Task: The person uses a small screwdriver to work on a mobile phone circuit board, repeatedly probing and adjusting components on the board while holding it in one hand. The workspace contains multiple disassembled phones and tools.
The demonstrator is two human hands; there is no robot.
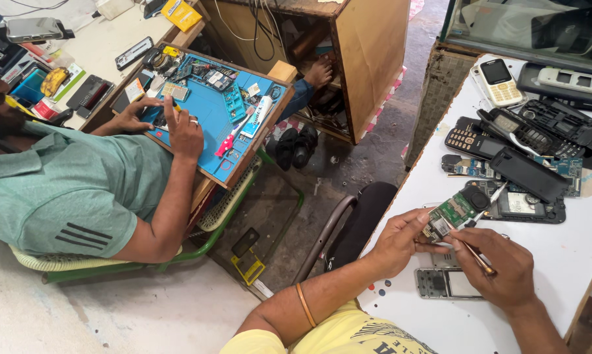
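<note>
My left hand (401, 239) pinches a small green phone circuit board (452, 215) by its lower edge, holding it tilted just above the white desk (558, 262). My right hand (505, 269) is closed around a thin brown-handled tool (477, 257), its tip pointing up at the board close to my left thumb. So both hands are full and neither is spread open. Directly under the board lies a grey phone frame (445, 283), flat on the desk between my wrists. Just beyond the board sits an opened phone body (528, 206) with a black back cover (528, 174) resting across it, and further off a heap of dismantled keypad phones (505, 134) and a cream-coloured one (499, 80). To my left another person in a green shirt (73, 190) works over a blue repair mat (207, 118) on a tray; those hands are not mine. I think the main risk is the tool tip skidding off the board, since my pinch covers only one edge and the board could twist under pressure. A slip could scratch the board or jab my thumb. If my grip loosens, the board would likely fall onto the frame below or off the near desk edge to the floor.
</note>
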